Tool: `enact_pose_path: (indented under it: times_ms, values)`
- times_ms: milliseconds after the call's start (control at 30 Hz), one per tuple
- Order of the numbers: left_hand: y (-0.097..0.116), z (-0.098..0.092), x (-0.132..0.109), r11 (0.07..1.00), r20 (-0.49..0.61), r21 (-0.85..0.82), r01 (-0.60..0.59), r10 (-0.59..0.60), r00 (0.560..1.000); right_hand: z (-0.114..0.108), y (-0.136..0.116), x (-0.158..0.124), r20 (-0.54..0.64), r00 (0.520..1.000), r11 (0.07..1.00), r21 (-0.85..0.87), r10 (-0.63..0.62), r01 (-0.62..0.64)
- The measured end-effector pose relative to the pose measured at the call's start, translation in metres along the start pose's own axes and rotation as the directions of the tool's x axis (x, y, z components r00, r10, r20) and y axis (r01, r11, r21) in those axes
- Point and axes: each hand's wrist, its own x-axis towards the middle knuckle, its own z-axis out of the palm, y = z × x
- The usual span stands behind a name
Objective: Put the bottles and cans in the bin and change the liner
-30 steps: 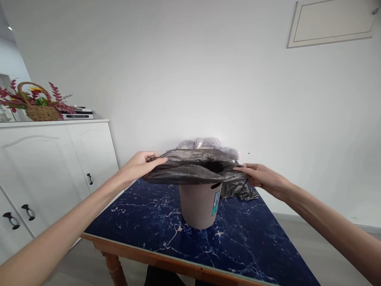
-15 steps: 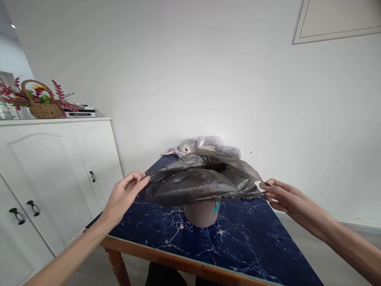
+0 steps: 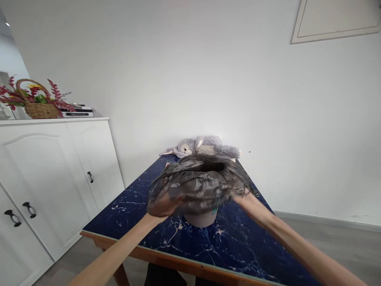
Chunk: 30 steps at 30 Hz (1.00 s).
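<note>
A thin black plastic bag (image 3: 199, 184) is spread over the top of a grey-brown bin (image 3: 201, 219), with its dark opening in the middle. The bin stands upright on the blue marbled table (image 3: 184, 242). My left hand (image 3: 166, 202) is under the bag's film at the left side of the bin, seen blurred through the plastic. At the bin's right side, my right hand (image 3: 239, 190) is mostly covered by the bag and smeared by motion. The fingers of both hands cannot be made out clearly.
A grey plush toy (image 3: 205, 146) lies at the table's far end against the wall. To the left stands a white cabinet (image 3: 35, 167) with black handles. On it are a wicker basket (image 3: 41, 110) of flowers and a black-and-white device (image 3: 77, 112).
Both hands have moved inward from the bag's outer edges to the sides of the bin, under the film. The bag's stretched sides have drawn in and hang more crumpled around the bin.
</note>
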Motion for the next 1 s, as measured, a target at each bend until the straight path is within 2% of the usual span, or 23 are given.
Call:
enact_pose_path:
  times_ms: [67, 100, 167, 267, 367, 467, 600, 667, 767, 833, 900, 1000]
  values:
    - [0.019, 0.006, 0.016, 1.0, -0.034, -0.002, 0.005, -0.005, 0.999, 0.007, -0.031, 0.029, -0.011, 0.994, 0.991, 0.076, -0.109, 0.109]
    - [0.03, 0.008, 0.023, 1.0, -0.047, -0.014, 0.016, -0.017, 0.999, 0.01, -0.043, 0.043, -0.016, 0.988, 0.97, 0.188, -0.151, 0.151]
    - [0.052, 0.011, 0.033, 0.995, -0.071, -0.086, 0.049, -0.055, 0.996, 0.015, -0.059, 0.068, -0.139, 0.978, 0.903, 0.382, -0.153, 0.195]
    - [0.076, 0.018, 0.05, 0.952, -0.059, -0.3, 0.067, -0.089, 0.994, 0.02, -0.073, 0.094, -0.232, 0.965, 0.831, 0.508, -0.122, 0.228]
    - [0.081, 0.024, 0.069, 0.855, -0.045, -0.519, 0.025, -0.057, 0.997, 0.023, -0.085, 0.104, -0.193, 0.969, 0.781, 0.577, -0.155, 0.24]
    - [0.077, 0.026, 0.078, 0.758, -0.047, -0.651, 0.038, -0.09, 0.995, 0.025, -0.099, 0.101, -0.129, 0.972, 0.732, 0.64, -0.195, 0.232]
    - [0.083, 0.021, 0.07, 0.665, -0.065, -0.746, 0.024, -0.109, 0.992, 0.026, -0.11, 0.084, -0.051, 0.97, 0.697, 0.687, -0.237, 0.206]
    - [0.091, 0.016, 0.062, 0.606, -0.054, -0.793, 0.058, -0.166, 0.985, 0.027, -0.113, 0.073, 0.02, 0.959, 0.711, 0.676, -0.281, 0.194]
    - [0.106, 0.008, 0.053, 0.483, -0.022, -0.863, 0.148, -0.328, 0.944, 0.031, -0.118, 0.052, 0.15, 0.926, 0.771, 0.608, -0.346, 0.19]
    - [0.114, 0.002, 0.05, 0.414, -0.011, -0.898, 0.152, -0.365, 0.931, 0.035, -0.122, 0.037, 0.22, 0.903, 0.815, 0.545, -0.368, 0.198]
    - [0.122, -0.003, 0.047, 0.396, -0.016, -0.91, 0.124, -0.332, 0.943, 0.04, -0.128, 0.023, 0.266, 0.886, 0.85, 0.478, -0.38, 0.221]
    - [0.129, -0.007, 0.041, 0.493, -0.063, -0.868, 0.059, -0.227, 0.972, 0.048, -0.135, 0.009, 0.242, 0.879, 0.866, 0.405, -0.412, 0.294]
